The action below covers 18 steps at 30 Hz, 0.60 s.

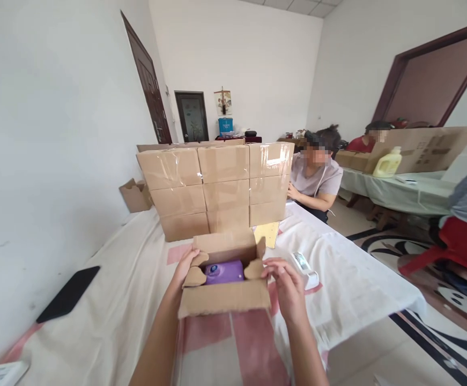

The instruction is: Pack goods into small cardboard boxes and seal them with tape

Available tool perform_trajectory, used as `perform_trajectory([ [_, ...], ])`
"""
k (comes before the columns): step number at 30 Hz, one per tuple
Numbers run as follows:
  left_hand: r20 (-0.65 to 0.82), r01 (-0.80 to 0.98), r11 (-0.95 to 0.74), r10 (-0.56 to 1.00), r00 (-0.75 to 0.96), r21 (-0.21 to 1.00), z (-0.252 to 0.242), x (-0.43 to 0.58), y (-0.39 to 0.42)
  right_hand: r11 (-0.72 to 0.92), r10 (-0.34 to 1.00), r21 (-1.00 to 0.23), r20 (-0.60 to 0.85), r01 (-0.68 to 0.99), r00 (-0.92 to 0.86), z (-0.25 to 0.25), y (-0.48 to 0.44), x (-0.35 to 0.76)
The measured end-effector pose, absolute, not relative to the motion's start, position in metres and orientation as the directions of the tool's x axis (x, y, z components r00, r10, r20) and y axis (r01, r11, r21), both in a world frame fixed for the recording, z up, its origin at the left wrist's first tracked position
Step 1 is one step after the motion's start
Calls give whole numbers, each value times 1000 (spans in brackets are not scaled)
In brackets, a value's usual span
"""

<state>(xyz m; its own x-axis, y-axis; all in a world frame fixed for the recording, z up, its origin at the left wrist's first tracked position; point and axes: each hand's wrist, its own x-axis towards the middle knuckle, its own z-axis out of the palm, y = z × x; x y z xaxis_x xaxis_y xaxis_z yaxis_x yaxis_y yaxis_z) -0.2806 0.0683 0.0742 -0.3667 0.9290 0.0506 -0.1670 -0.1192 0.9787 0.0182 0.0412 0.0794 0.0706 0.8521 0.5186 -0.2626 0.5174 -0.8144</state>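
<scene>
Between my two hands stands a small open cardboard box (225,297), its flaps folded outward or standing up. A purple package (225,272) with a round dark picture at one end lies inside it. My left hand (184,266) grips the box's left side, its fingers at the side flap. On the other side my right hand (288,283) has half-curled fingers on the right flap. What the far side of each hand touches is hidden.
Behind the box rises a stack of taped cartons (225,193). A white handheld device (305,271) lies to the right, near a yellow sheet (267,234). A black tablet-like slab (69,294) rests at left. A co-worker (317,177) sits beyond the table's right edge.
</scene>
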Motion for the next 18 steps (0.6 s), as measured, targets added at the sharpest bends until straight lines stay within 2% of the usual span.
perform_trajectory([
  [3,-21,-215,-50,950,-311,975,68,-279,70,573,815,-789,521,-221,255,77,29,18],
  [5,-43,-242,-33,952,-303,970,64,-278,70,593,795,-784,533,-185,290,76,23,14],
  [8,-29,-259,-58,947,-319,964,60,-278,69,565,825,-808,548,-171,138,74,19,7],
  [12,29,-231,-120,931,-364,966,60,-279,68,582,812,-811,584,-57,-18,69,24,8],
  [15,94,-182,-179,912,-398,967,62,-277,61,541,837,-832,547,-122,-17,62,30,14],
  [18,156,-134,-236,886,-437,963,62,-275,54,417,892,-875,446,-246,-76,56,33,20],
])
